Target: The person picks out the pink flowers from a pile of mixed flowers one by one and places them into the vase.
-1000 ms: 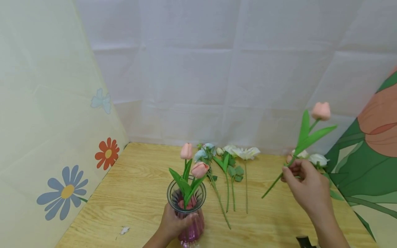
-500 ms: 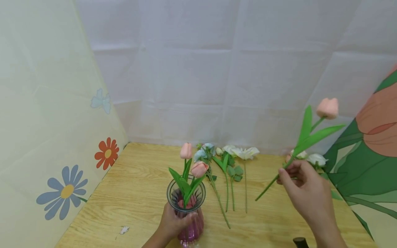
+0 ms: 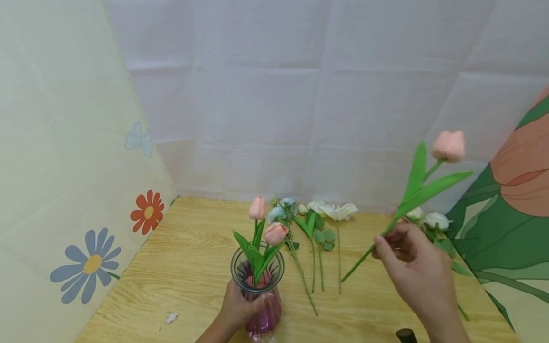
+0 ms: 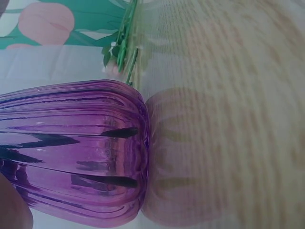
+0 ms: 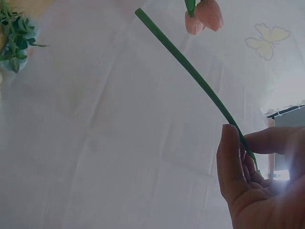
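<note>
A ribbed purple glass vase (image 3: 265, 317) stands on the table, and my left hand (image 3: 240, 307) grips its side below the rim. Two pink tulips (image 3: 257, 208) with green leaves stand in the vase. Up in the air to the right, my right hand (image 3: 418, 267) pinches the green stem of a third pink tulip (image 3: 449, 146) between thumb and fingers. Its bloom tilts up and right, while the stem's lower end points down and left. In the right wrist view the pinched stem (image 5: 190, 71) runs free of the vase. The purple vase wall (image 4: 81, 148) fills the left wrist view.
Between the vase and my right hand, several flowers lie on the wooden table (image 3: 184, 267), among them blue blooms (image 3: 280, 210) and a white flower (image 3: 339, 211). White roses (image 3: 436, 220) lie behind the right hand. A dark cylindrical object (image 3: 406, 335) shows at the front edge.
My right hand has moved left with the tulip, bringing the stem's lower end closer to the vase. The left hand and the vase have stayed in place.
</note>
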The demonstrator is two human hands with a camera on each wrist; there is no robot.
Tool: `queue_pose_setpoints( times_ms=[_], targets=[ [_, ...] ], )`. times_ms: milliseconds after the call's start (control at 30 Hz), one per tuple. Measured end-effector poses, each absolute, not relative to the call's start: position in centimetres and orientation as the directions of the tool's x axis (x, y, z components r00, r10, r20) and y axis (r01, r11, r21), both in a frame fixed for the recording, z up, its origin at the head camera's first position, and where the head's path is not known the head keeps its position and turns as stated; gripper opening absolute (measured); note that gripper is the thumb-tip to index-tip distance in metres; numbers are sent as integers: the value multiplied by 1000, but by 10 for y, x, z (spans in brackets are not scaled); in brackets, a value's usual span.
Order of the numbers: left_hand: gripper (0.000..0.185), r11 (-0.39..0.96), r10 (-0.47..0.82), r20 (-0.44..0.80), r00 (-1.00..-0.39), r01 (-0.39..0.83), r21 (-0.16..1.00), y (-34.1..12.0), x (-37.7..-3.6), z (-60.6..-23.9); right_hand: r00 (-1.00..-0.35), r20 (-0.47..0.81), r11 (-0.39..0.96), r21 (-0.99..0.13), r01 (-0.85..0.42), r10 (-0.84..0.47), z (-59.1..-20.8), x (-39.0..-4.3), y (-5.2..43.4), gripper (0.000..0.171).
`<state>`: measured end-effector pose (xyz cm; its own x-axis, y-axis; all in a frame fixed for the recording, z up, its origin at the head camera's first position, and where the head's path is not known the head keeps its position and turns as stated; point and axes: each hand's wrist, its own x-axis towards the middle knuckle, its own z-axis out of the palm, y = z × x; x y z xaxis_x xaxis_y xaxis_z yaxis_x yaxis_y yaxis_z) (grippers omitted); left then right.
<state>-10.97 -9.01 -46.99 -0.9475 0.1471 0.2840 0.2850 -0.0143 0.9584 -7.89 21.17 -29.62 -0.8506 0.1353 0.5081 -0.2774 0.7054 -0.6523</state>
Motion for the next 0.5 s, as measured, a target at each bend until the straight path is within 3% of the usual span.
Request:
queue_pose_setpoints(
  times_ms=[500],
  targets=[
    [69, -10, 143, 244, -959, 246, 969, -89, -111, -470, -823, 563, 655, -650, -385, 75, -292, -70, 192, 15]
  ],
)
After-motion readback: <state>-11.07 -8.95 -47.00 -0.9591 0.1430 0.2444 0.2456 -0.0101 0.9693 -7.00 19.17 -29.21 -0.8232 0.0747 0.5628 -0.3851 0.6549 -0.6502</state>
